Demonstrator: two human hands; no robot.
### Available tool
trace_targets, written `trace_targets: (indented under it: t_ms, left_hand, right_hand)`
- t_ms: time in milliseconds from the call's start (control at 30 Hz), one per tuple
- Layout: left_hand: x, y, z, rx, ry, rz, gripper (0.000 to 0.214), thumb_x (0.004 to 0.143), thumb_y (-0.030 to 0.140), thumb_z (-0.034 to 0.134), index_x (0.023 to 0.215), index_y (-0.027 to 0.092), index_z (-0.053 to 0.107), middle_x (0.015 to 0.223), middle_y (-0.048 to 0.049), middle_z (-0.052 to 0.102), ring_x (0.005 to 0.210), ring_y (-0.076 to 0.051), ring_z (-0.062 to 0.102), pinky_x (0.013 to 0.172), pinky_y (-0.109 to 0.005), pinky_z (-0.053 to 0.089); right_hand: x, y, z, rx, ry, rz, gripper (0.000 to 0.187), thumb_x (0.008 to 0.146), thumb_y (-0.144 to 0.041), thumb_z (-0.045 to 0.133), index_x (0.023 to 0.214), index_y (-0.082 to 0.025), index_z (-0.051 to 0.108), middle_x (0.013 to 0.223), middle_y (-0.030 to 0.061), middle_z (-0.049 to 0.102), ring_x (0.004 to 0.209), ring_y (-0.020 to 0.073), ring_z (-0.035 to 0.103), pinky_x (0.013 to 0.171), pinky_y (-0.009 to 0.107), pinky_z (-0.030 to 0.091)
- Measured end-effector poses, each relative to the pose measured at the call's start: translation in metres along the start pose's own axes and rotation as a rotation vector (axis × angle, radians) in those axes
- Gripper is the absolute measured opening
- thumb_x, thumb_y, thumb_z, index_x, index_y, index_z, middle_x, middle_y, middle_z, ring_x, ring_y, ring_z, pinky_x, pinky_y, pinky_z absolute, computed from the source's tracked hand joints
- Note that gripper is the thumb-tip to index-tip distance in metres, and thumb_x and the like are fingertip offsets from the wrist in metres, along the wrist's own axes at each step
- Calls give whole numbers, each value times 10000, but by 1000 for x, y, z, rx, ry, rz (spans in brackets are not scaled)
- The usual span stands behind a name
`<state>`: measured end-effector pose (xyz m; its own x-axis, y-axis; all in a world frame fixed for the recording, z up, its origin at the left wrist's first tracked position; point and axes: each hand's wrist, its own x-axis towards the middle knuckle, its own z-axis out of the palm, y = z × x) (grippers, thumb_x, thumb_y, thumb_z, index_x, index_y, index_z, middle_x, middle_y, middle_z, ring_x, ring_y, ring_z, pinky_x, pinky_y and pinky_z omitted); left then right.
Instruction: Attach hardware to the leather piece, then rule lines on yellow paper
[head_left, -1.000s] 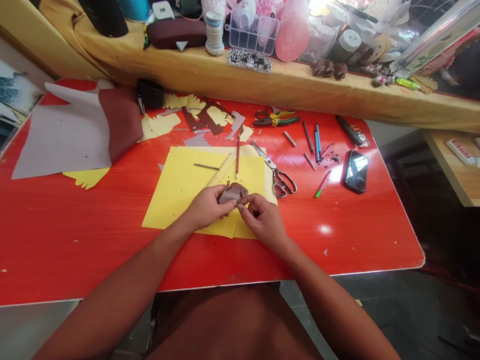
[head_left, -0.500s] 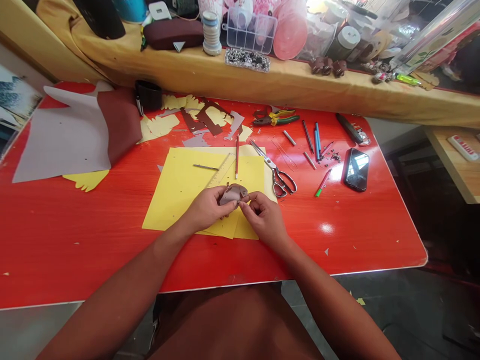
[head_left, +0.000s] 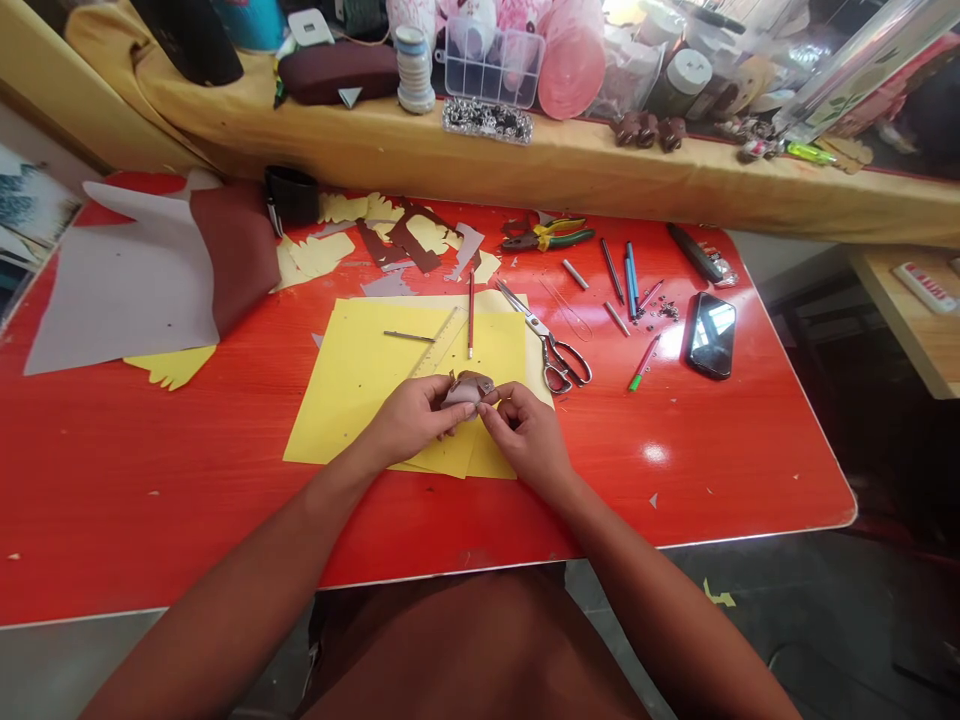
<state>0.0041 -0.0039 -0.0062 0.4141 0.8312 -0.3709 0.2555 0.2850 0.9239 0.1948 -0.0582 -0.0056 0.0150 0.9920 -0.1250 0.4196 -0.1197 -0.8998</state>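
Head view. Main risk is the grip: the small folded brown-and-grey piece (head_left: pixel 469 388) is held only at the fingertips, so a slip would likely drop it onto the yellow paper sheets (head_left: pixel 352 400) below. Its layers could also spring apart if pressure eases on one side. The left hand (head_left: pixel 409 420) is closed, its fingertips pinching the piece's left end from the side. The right hand (head_left: pixel 525 435) is curled, with its finger and thumb tips meeting at the right end, apparently on the edge, though the contact point is partly hidden. So the piece sits between both hands, lifted slightly above the paper. Scissors (head_left: pixel 559 360) lie open just beyond the right hand, blades pointing away; a careless sideways move of that hand could catch them. The ruler (head_left: pixel 442 340) and red pencil (head_left: pixel 471 315) lie on the paper just past the piece. Tiny metal rivets (head_left: pixel 656 310) sit loose on the red table (head_left: pixel 150 480), easily scattered if bumped.
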Motion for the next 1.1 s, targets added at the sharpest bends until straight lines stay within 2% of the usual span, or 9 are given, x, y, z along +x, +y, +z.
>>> trace_targets:
  t_ms: [267,533,700,800,1000,1100]
  left_hand:
    - [1,1,2,27,14,0,384,729,537,786,816,189,649,651,5,622,586,-157,584,538,-266,457]
    - [-1,-5,9,173,119,74,306,766,487,710,795,192,638,678,22,578,593,-131,490,534,-253,390]
    - [-1,-4,12,228,183,106,288,773,472,691,742,201,598,635,40,537,568,-121,451,516,-247,355]
    - [-2,-1,12,205,192,98,277,764,461,696,738,204,596,620,44,543,563,-122,467,512,-244,360]
    - [-3,4,11,63,161,63,305,752,455,722,892,188,683,709,22,645,593,-143,555,557,-261,458]
    - [-3,4,11,57,148,66,287,748,446,727,863,188,676,690,22,637,587,-143,556,550,-260,452]
  right_hand:
    - [1,2,0,7,0,6,166,955,-399,617,926,-236,605,563,-98,390,517,125,368,529,268,255]
    - [0,2,0,19,0,19,170,965,-403,615,938,-236,599,551,-105,380,498,121,342,521,261,263]
    - [0,0,0,42,-7,44,198,973,-435,615,962,-237,607,544,-99,421,480,123,377,511,256,295]
    - [0,1,1,63,-5,56,222,979,-460,616,977,-238,609,539,-96,434,474,125,392,505,255,305]
    - [-1,2,1,76,-7,54,276,990,-494,603,1039,-226,647,537,-92,430,478,132,437,505,258,323]
    - [-1,2,0,65,-33,43,273,985,-485,603,1040,-222,651,545,-90,427,480,130,439,506,258,327]
